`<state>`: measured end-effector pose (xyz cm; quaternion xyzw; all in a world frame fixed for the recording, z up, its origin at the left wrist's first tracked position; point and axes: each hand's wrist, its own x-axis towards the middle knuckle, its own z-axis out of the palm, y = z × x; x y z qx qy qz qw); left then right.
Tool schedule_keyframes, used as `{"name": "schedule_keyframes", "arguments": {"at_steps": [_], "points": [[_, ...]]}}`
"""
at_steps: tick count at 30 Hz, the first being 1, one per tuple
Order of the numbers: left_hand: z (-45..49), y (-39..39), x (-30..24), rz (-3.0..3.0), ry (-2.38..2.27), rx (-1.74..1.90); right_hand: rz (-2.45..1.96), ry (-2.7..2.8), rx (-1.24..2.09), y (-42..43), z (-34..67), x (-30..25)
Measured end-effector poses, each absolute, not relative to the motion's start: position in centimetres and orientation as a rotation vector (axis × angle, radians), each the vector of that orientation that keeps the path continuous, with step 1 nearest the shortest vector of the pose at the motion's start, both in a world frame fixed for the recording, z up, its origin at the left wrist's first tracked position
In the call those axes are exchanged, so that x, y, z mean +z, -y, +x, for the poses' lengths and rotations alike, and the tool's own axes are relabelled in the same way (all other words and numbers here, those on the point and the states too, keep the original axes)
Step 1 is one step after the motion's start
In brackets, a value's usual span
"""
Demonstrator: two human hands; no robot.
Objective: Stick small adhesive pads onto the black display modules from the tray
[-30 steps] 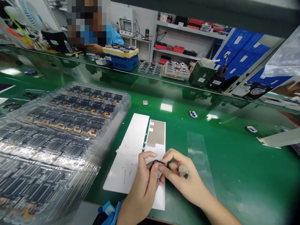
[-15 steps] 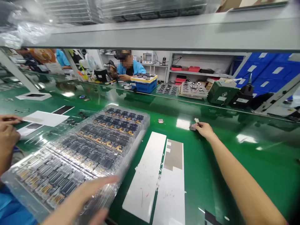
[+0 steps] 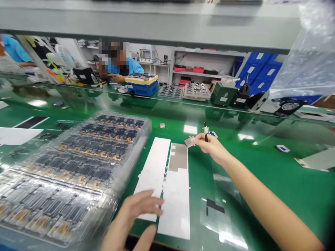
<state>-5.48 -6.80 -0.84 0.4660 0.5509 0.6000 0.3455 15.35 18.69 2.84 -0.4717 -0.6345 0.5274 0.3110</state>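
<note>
Right hand (image 3: pixel 209 144): narrow pinch, holding small grey piece (image 3: pixel 190 141) and dark stick (image 3: pixel 206 138) | Piece: 12 o'clock of white sheet (image 3: pixel 178 198), just above it, over green bench (image 3: pixel 261 157) | Left hand (image 3: pixel 133 218): wide, fingers spread, at sheet's lower end, 3 o'clock of clear tray stack (image 3: pixel 78 170)

Electronics assembly workshop, long green workbench (image 3: pixel 261 153), stacked plastic trays of electronic modules (image 3: pixel 78 167), white parts shelves (image 3: pixel 204 66)

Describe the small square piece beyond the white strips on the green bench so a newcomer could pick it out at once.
On the green bench, find the two white strips. Just beyond their far end lies a small tan square piece, flat and by itself, unlike the blue tags to its right.
</note>
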Motion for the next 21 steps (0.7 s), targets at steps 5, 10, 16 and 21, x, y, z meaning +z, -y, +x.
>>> {"name": "schedule_keyframes", "arguments": {"at_steps": [5, 10, 16, 21], "points": [[1.0, 2.4, 0.0, 1.022, -1.038, 1.413, -1.086, 1.613, 1.651, -7.3, 15.3, 3.6], [2.3, 1.9, -0.9, 1.178, -1.083, 1.217, -1.115, 1.521, 1.63, -2.8, 18.4, 2.6], [2.0, 2.5, -1.9, 1.97, -1.036, 0.985, -1.066, 1.214, 1.134, -1.1, 22.3, -0.8], [1.8, 1.9, -1.8, 2.305, -0.961, 0.77, -1.268, 1.335, 0.957, 0.8, 21.8, -2.6]]}}
